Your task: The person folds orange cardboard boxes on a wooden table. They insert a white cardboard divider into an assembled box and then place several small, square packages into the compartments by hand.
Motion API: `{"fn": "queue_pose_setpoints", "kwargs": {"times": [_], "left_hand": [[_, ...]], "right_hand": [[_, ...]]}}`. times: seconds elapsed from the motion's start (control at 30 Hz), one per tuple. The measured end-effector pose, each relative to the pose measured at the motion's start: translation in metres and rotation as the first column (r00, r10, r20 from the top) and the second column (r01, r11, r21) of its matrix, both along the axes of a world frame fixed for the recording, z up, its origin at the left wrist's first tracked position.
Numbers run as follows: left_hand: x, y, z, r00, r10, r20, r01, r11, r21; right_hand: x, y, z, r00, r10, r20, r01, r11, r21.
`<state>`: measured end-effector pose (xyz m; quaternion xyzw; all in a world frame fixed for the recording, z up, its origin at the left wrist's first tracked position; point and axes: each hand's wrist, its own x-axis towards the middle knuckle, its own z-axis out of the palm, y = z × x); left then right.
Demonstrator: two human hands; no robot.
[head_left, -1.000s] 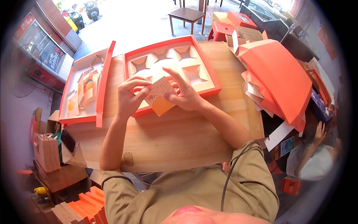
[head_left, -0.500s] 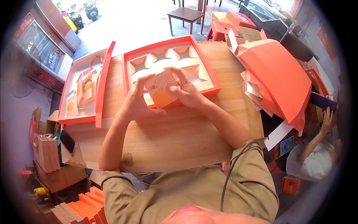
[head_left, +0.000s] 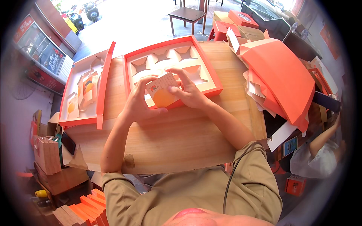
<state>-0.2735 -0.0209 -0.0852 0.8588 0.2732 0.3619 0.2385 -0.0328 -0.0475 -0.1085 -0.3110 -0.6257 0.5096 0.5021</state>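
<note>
Between my hands is a small cream carton (head_left: 163, 94) printed with an orange shape and a small red picture, held tilted above the near edge of a large orange-red tray box (head_left: 221, 91). My right hand (head_left: 190, 95) grips its right side, thumb across the front face and fingers behind. My left hand (head_left: 138, 101) curves around its left side, fingers at the upper corner and thumb below the lower edge. White and cream dividers shape several compartments in the tray box. To its left, a second orange-red box (head_left: 79, 121) holds flattened cartons (head_left: 89, 88) with the same print.
The wooden table (head_left: 181, 139) carries a black phone (head_left: 68, 143) at its left edge. Orange box lids (head_left: 277, 79) pile up at right. Beyond that pile a co-worker's arm (head_left: 325, 136) shows near another phone (head_left: 290, 146). A chair (head_left: 187, 15) and red stool (head_left: 222, 30) stand behind.
The carton has tipped slightly in my hands, its orange part facing me more. My hands stay nearly in place. At right, the co-worker's hand has moved up to the dark object beside the lids.
</note>
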Motion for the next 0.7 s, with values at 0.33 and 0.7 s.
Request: {"fn": "queue_pose_setpoints", "kwargs": {"times": [0.33,0.7], "left_hand": [[0.009,0.001,-0.009,0.924,0.193,0.329,-0.258,0.952,0.166],[0.012,-0.007,-0.002,0.992,0.092,-0.083,0.021,0.536,0.844]], "right_hand": [[0.003,0.014,-0.011,0.982,-0.141,-0.125,0.136,0.99,-0.046],[0.011,0.001,0.013,0.986,0.111,-0.123,-0.111,0.994,0.005]]}}
